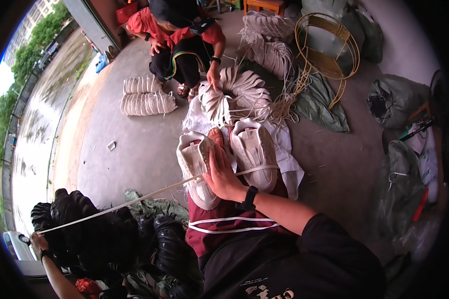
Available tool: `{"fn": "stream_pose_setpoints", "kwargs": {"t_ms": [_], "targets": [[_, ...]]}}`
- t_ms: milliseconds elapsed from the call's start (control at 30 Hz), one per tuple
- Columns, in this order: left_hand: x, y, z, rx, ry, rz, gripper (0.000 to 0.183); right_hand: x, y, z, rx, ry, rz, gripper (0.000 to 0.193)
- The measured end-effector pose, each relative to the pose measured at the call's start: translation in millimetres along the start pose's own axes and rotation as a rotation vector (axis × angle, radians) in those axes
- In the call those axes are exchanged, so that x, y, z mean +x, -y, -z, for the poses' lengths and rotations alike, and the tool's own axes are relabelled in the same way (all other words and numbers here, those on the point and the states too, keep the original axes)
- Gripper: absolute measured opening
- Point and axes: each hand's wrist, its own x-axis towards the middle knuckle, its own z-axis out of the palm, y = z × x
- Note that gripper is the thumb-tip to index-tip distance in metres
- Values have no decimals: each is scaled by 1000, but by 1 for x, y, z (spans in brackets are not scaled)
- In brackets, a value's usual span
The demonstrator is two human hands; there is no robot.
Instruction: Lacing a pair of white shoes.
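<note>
Right hand (223, 175) flat and open, fingers spread, pressed down between two cream shoe uppers (224, 159) lying side by side on the lap; nothing gripped, just pinning them. Long axis of each upper running near-to-far, toes pointing away toward the far side. Left upper (194, 167) just left of the palm, right upper (254, 152) just right of it, both touching the hand. Black watch (248, 198) on that wrist.

Left hand (35, 241) far out at the near left edge, closed around the end of a pale strap (119, 205) and pulling it taut. Strap stretched in a straight line from that fist up and right to the uppers, passing under the right palm and across the right upper. Right hand therefore at the strap's anchored end, left hand well apart at the free end; line of pull slanting left and near.

Pile of black shoe parts (105, 234) under the strap at near left. Heap of cream uppers (237, 94) beyond, with another person's hand (213, 79) on it. White cloth (289, 164) beneath the pair. Yellow wire frame (327, 47) at far right.
</note>
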Motion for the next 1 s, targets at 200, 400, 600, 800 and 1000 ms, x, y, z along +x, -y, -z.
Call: {"fn": "stream_pose_setpoints", "kwargs": {"t_ms": [200, 400, 600, 800, 1000], "targets": [[-39, -66, -10, 262, -74, -190, 23, -5, -10, 6, -53, -9, -28, 78], [-28, -41, -16, 217, -145, -252, 19, -2, -9, 1, -33, -2, -23, 78], [-24, -41, -32, 198, -177, -309, 20, -1, -15, -2, -38, -10, -15, 79], [-25, -48, -34, 93, -123, -298, 19, -2, -21, -8, -44, -29, -4, 81], [-26, -51, -37, -14, -69, -279, 18, 0, -22, -10, -40, -26, 2, 80]]}}
